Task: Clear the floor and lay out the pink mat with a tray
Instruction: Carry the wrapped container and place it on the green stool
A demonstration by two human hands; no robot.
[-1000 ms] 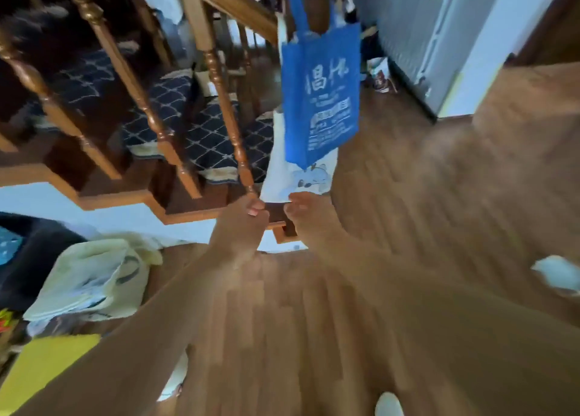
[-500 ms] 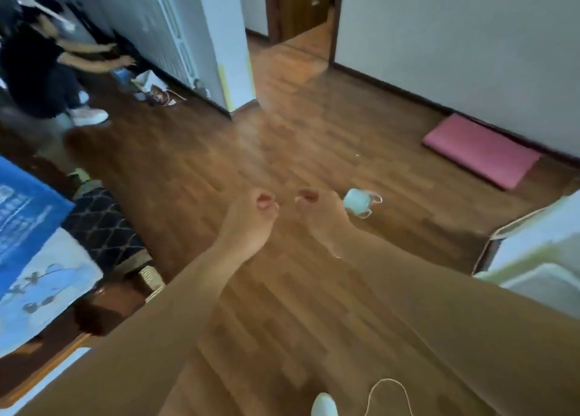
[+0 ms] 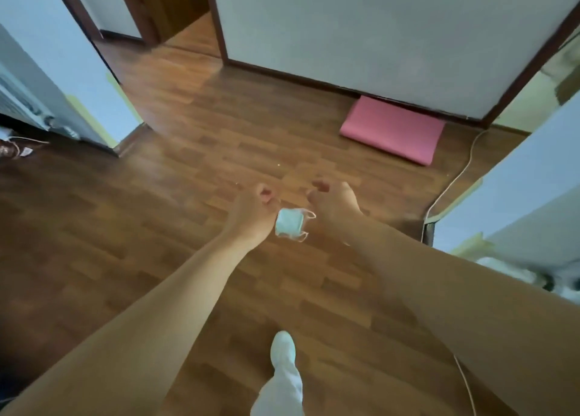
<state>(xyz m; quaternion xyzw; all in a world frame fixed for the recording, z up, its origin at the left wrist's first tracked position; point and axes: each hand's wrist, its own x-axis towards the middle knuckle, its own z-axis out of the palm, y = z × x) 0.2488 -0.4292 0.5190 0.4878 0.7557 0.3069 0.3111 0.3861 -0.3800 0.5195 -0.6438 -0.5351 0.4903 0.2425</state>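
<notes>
Pink folded foam mat [image 3: 392, 129] lies unspread; no tray in sight. Pale green crumpled face mask [image 3: 290, 224] uncleared, well short of mat. Left hand [image 3: 254, 208] and right hand [image 3: 335, 202], also short of mat: loosely curled, holding nothing.

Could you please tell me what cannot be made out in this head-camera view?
All in the head view:
Tray: nowhere in the frame.
Pink mat: seems folded by the wall, so its full size is hidden.
Face mask: left edge may be hidden behind the left hand.
White heap, right edge: blurred and cut off by the frame.
Small items, left edge: cut off, too small to name.
</notes>
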